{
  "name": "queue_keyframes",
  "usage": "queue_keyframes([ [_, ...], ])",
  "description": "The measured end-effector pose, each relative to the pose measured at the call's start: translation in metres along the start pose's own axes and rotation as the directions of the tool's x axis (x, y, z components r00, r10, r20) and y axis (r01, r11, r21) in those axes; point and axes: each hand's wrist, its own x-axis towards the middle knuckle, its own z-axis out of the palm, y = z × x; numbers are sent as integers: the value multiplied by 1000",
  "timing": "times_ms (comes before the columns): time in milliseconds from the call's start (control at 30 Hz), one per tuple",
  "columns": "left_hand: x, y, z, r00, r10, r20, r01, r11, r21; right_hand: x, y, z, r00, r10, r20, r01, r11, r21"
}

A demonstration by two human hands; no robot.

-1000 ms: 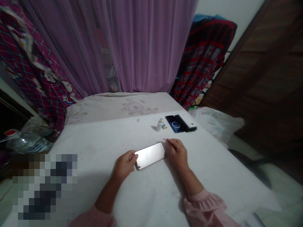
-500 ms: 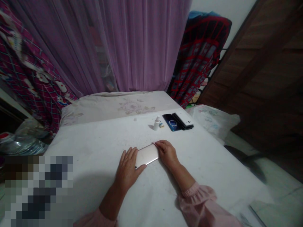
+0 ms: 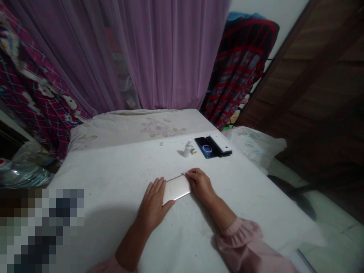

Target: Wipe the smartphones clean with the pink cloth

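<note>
A pale gold phone (image 3: 178,188) lies back-up on the white table (image 3: 113,178), near the middle. My left hand (image 3: 154,203) rests flat on its left end, fingers stretched out together and thumb beside the phone's lower edge. My right hand (image 3: 200,183) is at the phone's right end with its fingers curled down against that end. Both pink sleeves show at the bottom of the view.
At the table's far right lie a small white bottle (image 3: 187,148), a dark blue phone (image 3: 205,147) and a white phone (image 3: 221,143) on a dark one. A white plastic bag (image 3: 256,146) sits beyond the right edge. Purple curtain and patterned cloth hang behind.
My left hand went from gripping the phone's left end with curled fingers to lying flat over it. The phone now shows less of its left part. The right hand stayed at the right end.
</note>
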Motion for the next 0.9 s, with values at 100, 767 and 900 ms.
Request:
queue_keyframes([
  [100, 0, -2, -1, 1000, 19, 17, -19, 1000, 13, 18, 3, 5, 998, -49, 28, 50, 999, -18],
  [767, -6, 15, 9, 989, -91, -117, 86, 995, -45, -16, -38, 12, 976, -206, 65, 197, 973, 123],
  [900, -6, 13, 8, 991, -83, -100, 80, 996, -40, 24, -36, 42, 985, -155, 77, 150, 987, 62],
])
